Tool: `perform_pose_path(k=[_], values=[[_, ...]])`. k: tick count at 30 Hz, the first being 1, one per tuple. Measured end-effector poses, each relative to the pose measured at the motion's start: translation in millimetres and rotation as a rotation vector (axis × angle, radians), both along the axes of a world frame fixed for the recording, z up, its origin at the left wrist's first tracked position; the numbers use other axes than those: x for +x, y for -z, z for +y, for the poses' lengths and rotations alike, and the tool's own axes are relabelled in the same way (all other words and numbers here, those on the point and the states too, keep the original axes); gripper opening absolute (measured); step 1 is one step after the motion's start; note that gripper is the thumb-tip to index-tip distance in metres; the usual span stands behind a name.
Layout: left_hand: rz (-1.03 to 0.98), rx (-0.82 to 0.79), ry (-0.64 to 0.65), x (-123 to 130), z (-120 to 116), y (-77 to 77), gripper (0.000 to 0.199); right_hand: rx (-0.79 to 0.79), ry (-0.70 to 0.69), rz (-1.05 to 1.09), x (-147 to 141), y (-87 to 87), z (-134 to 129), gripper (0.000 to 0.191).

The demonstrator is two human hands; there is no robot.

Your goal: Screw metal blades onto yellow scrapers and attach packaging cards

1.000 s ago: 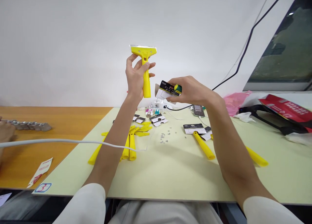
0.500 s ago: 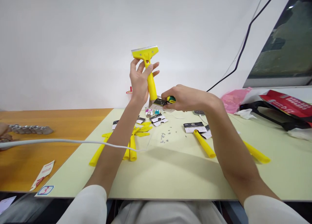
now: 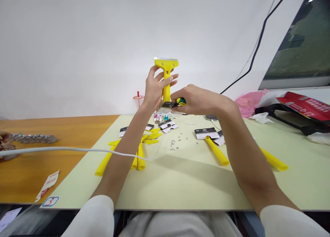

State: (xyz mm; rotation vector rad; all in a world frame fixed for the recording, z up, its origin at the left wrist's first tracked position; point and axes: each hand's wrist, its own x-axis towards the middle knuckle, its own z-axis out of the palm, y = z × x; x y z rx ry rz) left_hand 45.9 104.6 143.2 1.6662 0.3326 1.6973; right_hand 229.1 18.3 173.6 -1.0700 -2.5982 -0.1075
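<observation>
A pale green table (image 3: 185, 189) spreads widest, and a brown table (image 3: 77, 127) adjoins its left edge. Above the green table's far part, the left hand (image 3: 154, 89) grasps a yellow scraper (image 3: 166, 89), blade up. More yellow handles (image 3: 141, 158) lie on the green table's left half. Above its far part too, the right hand (image 3: 197, 99) pinches a black-and-white card (image 3: 168, 105) together with a green-and-yellow handle (image 3: 181, 101), perhaps a screwdriver's, its length being largely hidden. Tiny metal pieces (image 3: 172, 149) lie scattered around the green table's middle.
</observation>
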Motion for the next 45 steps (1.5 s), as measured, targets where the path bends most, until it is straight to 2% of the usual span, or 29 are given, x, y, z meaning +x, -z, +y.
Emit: perform_pose_path(k=[7, 14, 18, 24, 30, 35, 38, 45], values=[[0.116, 0.039, -0.039, 0, 6, 2.5, 0.069, 0.028, -0.003, 0.038, -7, 0.2, -8, 0.018], [0.101, 0.0, -0.065, -1, 10, 1.3, 0.071, 0.096, -0.042, 0.048, -11, 2.3, -8, 0.028], [0.111, -0.049, -0.064, -2, 11, 1.9, 0.069, 0.127, -0.062, 0.069, -12, 1.3, -10, 0.022], [0.19, -0.115, 0.004, -5, 8, 4.4, 0.063, 0.173, -0.094, 0.08, -8, 3.5, -6, 0.009], [0.354, -0.119, 0.023, -13, -14, -6.7, 0.057, 0.244, -0.067, 0.088, -6, 4.4, -2, 0.021], [0.433, -0.004, -0.077, -25, -25, -15.9, 0.047, 0.232, -0.022, 0.111, -6, 0.2, -3, 0.018], [0.457, 0.01, -0.142, -33, -29, -20.2, 0.044, 0.219, -0.016, 0.158, -6, -1.5, -2, 0.015], [0.506, 0.053, -0.185, -42, -34, -25.9, 0.036, 0.256, -0.03, 0.207, -3, -0.9, 1, 0.025]])
